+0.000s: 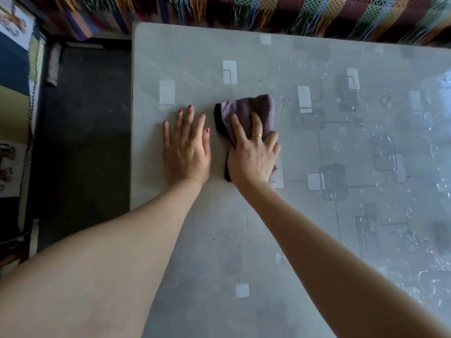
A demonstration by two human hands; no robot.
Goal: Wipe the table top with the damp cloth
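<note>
A grey table top (195, 240) with pale rectangle patterns fills most of the view. A folded purple cloth (256, 108) with a dark edge lies on it left of centre. My right hand (251, 152) presses flat on the cloth, fingers spread over it. My left hand (186, 147) rests flat on the bare table just left of the cloth, fingers apart, holding nothing. Water droplets and wet streaks cover the table's right side (390, 154).
The table's left edge (131, 142) drops to a dark floor (83, 142). A multicoloured fringed fabric (292, 13) runs along the far edge. Patterned cushions or textiles (14, 93) lie at the far left.
</note>
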